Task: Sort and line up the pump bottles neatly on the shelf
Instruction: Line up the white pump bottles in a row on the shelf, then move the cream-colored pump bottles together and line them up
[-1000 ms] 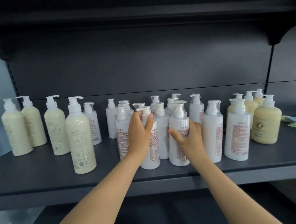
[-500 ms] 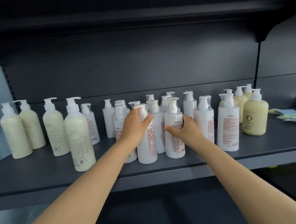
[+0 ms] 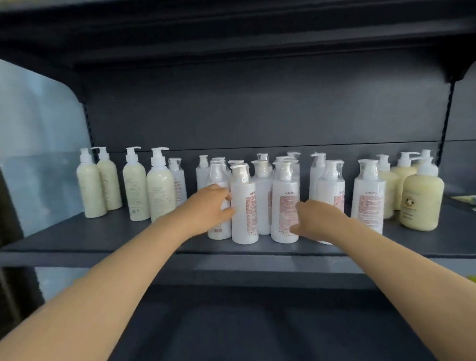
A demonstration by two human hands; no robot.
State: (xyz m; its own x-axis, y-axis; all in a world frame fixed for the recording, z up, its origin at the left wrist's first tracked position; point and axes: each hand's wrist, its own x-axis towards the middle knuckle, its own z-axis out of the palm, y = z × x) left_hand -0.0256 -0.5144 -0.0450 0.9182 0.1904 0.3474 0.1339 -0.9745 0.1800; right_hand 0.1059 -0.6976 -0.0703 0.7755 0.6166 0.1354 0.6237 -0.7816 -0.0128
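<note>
Cream bottles (image 3: 160,192) beside crowded white bottles (image 3: 243,207)

The single camera on my head looks forward and slightly down, near the shelf (image 3: 69,241), facing its back panel (image 3: 255,110).

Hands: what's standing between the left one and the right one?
Two white plastic pump bottles with red-printed labels stand side by side, another behind them, between left hand and right hand. Head view.
</note>
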